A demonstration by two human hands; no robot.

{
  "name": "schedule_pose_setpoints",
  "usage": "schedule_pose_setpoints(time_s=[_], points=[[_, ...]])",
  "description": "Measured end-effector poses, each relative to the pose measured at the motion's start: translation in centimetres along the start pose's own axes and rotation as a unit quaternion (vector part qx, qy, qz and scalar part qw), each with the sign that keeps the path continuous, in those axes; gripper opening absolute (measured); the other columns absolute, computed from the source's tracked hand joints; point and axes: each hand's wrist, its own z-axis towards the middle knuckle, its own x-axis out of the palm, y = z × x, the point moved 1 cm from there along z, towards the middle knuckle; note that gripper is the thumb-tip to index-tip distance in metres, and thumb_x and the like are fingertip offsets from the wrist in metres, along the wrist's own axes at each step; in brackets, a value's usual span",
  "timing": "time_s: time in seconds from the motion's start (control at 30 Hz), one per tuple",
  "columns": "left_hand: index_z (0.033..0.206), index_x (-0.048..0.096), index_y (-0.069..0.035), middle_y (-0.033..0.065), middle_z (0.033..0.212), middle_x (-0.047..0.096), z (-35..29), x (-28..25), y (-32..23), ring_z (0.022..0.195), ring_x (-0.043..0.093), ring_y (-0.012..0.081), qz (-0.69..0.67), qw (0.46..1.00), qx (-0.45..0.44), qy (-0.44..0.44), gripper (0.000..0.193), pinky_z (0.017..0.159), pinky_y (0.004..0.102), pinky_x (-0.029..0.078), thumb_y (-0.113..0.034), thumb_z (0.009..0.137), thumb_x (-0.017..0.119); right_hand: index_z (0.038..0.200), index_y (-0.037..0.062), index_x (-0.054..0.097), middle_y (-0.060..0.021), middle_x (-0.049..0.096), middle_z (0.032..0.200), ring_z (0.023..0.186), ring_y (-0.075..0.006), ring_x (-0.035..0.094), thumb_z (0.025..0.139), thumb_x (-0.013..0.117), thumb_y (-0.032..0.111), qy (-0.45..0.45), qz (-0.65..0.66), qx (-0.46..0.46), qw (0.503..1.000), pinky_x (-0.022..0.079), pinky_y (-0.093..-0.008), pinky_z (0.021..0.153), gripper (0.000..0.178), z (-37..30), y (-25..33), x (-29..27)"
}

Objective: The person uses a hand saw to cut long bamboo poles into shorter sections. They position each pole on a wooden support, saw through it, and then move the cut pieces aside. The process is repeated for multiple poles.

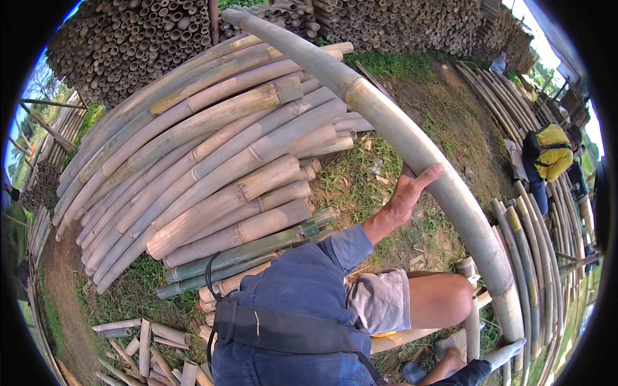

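Note:
A long, thick bamboo pole (pixel 412 145) slants from the far middle down to the near right. My bare left hand (pixel 412 193) is closed on its middle, thumb along the near side and fingers mostly hidden underneath. Low at the right, my right hand (pixel 505 354) wears a pale grey glove and lies against the pole's near end; its separate fingers are hard to make out. To the left of the held pole, a large stack of cut bamboo poles (pixel 212 154) lies on the ground, with greener poles (pixel 238 255) at its near side.
Short bamboo offcuts (pixel 151 350) lie scattered at the lower left. More poles (pixel 528 257) rest in a row at the right, where a person in a yellow top (pixel 552 154) bends over. High bamboo piles (pixel 129 48) stand at the back. Grassy ground (pixel 438 96) shows between the piles.

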Motion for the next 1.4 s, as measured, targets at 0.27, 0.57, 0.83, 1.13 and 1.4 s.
schedule_pose_setpoints(time_s=[0.27, 0.57, 0.83, 1.13, 1.4], points=[[0.148, 0.056, -0.007, 0.0054, 0.138, 0.065, -5.8, -8.6, -22.1, 0.131, 0.062, 0.0196, 0.115, 0.943, 0.212, -0.229, 0.06, 0.112, 0.0437, 0.05, -0.039, 0.105, 0.082, 0.154, 0.0172, 0.061, -0.0053, 0.069, 0.136, 0.116, -0.021, 0.068, 0.109, 0.066, 0.061, 0.43, 0.019, 0.118, 0.895, 0.053, -0.0333, 0.091, 0.062, -4.3, 0.8, 28.1], [0.144, 0.07, -0.006, 0.0148, 0.139, 0.074, 6.8, -28.1, -68.2, 0.124, 0.074, 0.0315, 0.637, 0.657, 0.099, -0.392, 0.07, 0.106, 0.0467, 0.058, -0.054, 0.095, 0.087, 0.162, 0.0081, 0.055, -0.0093, 0.064, 0.151, 0.134, -0.02, 0.063, 0.117, 0.061, 0.029, 0.825, 0.104, -0.091, 0.548, 0.051, -0.0372, 0.111, 0.05, -35.9, 20.1, 38.0], [0.135, 0.078, -0.005, 0.007, 0.12, 0.082, 6.7, -19.7, -40.3, 0.109, 0.078, 0.0168, 0.57, 0.805, 0.158, -0.047, 0.035, 0.106, 0.0341, 0.058, -0.028, 0.109, 0.077, 0.154, -0.002, 0.059, -0.0164, 0.066, 0.139, 0.128, -0.0238, 0.065, 0.103, 0.071, 0.011, 0.774, -0.205, -0.257, 0.541, 0.051, -0.0384, 0.111, 0.054, -27.0, 16.9, 23.4], [0.134, 0.077, -0.001, 0.011, 0.122, 0.083, -0.3, -8.5, -9.9, 0.115, 0.077, 0.0199, 0.491, 0.782, -0.147, 0.356, 0.038, 0.106, 0.0382, 0.059, -0.026, 0.107, 0.078, 0.146, 0.0027, 0.063, -0.0183, 0.068, 0.13, 0.117, -0.028, 0.069, 0.106, 0.063, 0.018, 0.503, -0.488, -0.177, 0.691, 0.054, -0.0407, 0.107, 0.042, -2.5, 6.6, -1.7], [0.14, 0.072, 0.002, 0.0121, 0.122, 0.081, 3.1, 2.7, 11.6, 0.114, 0.076, 0.0179, 0.455, 0.759, -0.208, 0.417, 0.039, 0.101, 0.0326, 0.059, -0.02, 0.109, 0.076, 0.151, 0.0062, 0.061, -0.0193, 0.066, 0.147, 0.138, -0.0353, 0.062, 0.113, 0.058, 0.049, 0.439, -0.456, 0.097, 0.768, 0.047, -0.0438, 0.119, 0.058, -9.4, -5.1, -17.1]])
